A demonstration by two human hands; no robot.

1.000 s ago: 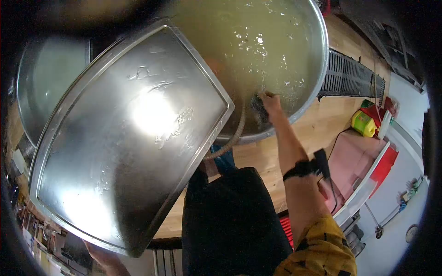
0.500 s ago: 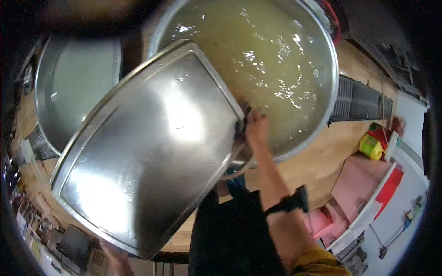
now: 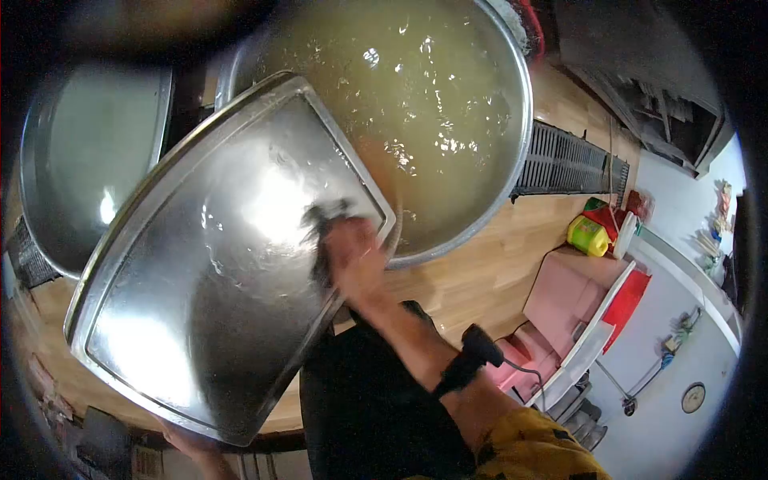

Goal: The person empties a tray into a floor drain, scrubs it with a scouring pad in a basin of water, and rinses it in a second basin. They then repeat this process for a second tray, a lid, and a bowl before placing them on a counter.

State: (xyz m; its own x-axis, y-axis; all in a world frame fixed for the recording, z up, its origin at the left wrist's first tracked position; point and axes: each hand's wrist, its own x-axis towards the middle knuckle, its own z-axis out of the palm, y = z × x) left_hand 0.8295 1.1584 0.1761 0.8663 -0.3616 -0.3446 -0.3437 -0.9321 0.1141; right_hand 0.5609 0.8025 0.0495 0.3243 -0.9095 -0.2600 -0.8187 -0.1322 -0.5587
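Note:
A large steel tray (image 3: 200, 272) tilts up over the rim of a big round metal basin (image 3: 512, 168) full of cloudy yellowish water. My left hand (image 3: 188, 440) grips the tray's lower edge, mostly hidden behind it. My right hand (image 3: 352, 256) presses a dark scrubbing pad (image 3: 324, 220) against the tray's wet surface near its upper right corner; both are motion-blurred. A black band with a cable sits on my right forearm.
A second metal basin (image 3: 88, 168) with water sits at the left. A floor drain grate (image 3: 568, 164) runs at the right on the wooden floor. A yellow jug (image 3: 588, 236), pink stool (image 3: 564, 300) and red-white items stand at the right.
My right hand lifted the pad out of the basin water, reached the tray's edge, then moved left onto the tray's surface. The tray shifted slightly lower.

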